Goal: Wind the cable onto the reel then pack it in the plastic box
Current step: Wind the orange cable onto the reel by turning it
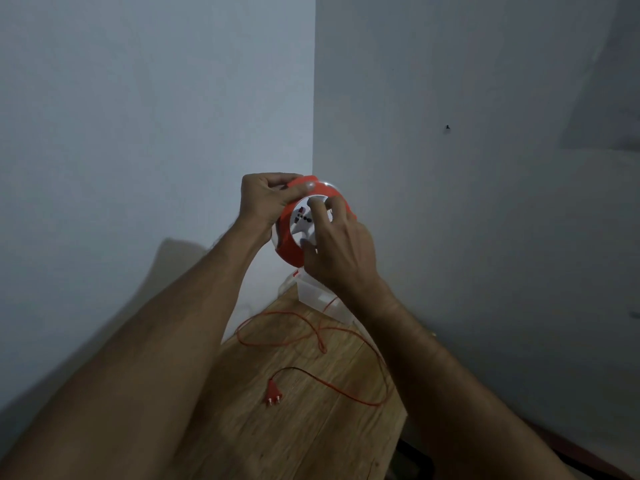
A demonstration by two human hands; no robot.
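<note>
red reel: held aloft | red cable: loose on table | clear plastic box: below reel

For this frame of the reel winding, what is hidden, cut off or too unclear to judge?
- Plastic box, head view: mostly hidden behind the right hand and wrist; its contents cannot be told.
- Reel: both hands cover parts; how much cable is wound is unclear.
- Left hand: its fingertips behind the reel are hidden.
- Socket face markings: too small.
- Wooden table: cut off by the bottom edge and the arms.
</note>
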